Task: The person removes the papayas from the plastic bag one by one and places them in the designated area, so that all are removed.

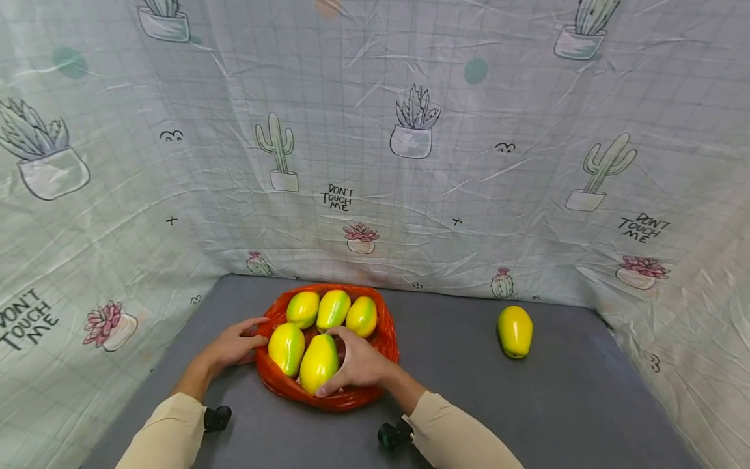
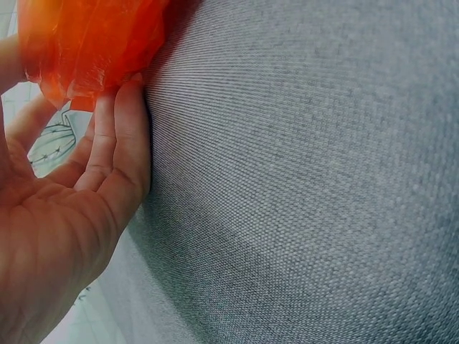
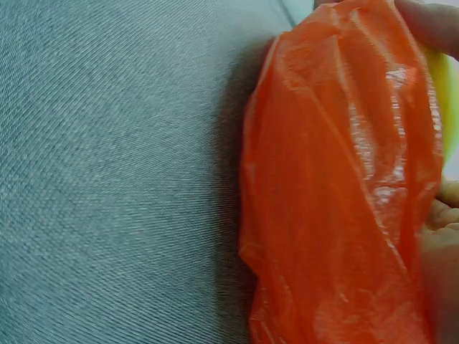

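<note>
A red plastic bag (image 1: 336,402) lies wide open on the grey table, its rim rolled down around several yellow-green papayas. My right hand (image 1: 364,360) reaches over the bag's right side and grips the front papaya (image 1: 318,363), thumb at its near end and fingers at its far side. At the left rim, my left hand (image 1: 234,344) holds the bag's edge. The left wrist view shows the left hand's fingers (image 2: 123,132) against the red plastic (image 2: 100,46). In the right wrist view, the bag's wall (image 3: 337,172) hides most of the right hand.
One more papaya (image 1: 515,332) lies alone on the table (image 1: 457,391) to the right. Behind and at both sides hangs a pale cloth (image 1: 363,169) printed with cacti, meeting the table's far edge. Dark wrist devices (image 1: 218,418) sit below both sleeves.
</note>
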The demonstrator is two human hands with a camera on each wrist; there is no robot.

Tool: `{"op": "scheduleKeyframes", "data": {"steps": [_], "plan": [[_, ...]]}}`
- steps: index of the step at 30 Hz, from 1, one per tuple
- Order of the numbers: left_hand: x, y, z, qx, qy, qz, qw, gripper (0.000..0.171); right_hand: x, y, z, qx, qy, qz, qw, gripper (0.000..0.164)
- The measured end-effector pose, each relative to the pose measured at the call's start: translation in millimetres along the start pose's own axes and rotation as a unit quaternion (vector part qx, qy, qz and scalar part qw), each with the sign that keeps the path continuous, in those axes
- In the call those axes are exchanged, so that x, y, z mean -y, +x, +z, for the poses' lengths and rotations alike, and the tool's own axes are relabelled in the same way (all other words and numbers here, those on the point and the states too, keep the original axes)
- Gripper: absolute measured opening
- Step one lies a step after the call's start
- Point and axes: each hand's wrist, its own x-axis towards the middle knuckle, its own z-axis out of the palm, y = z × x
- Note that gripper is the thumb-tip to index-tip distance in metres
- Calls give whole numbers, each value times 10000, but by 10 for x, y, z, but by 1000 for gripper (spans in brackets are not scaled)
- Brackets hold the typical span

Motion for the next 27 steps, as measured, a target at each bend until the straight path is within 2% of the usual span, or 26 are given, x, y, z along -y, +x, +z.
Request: {"op": "scheduleKeyframes", "data": {"steps": [10,15,20,27], "plan": [[22,-3,-3,27,-5,79,10000,64,112,-71,-109,79,324,-131,9994,103],[30,1,-15,36,18,77,10000,65,158,-94,-164,171,660,-141,9976,102],[29,2,-18,58,4,86,9999,65,181,-125,-233,139,650,-76,9978,100],[14,-3,-19,94,27,88,9999,65,193,-175,-364,92,510,-279,9983,102]]}}
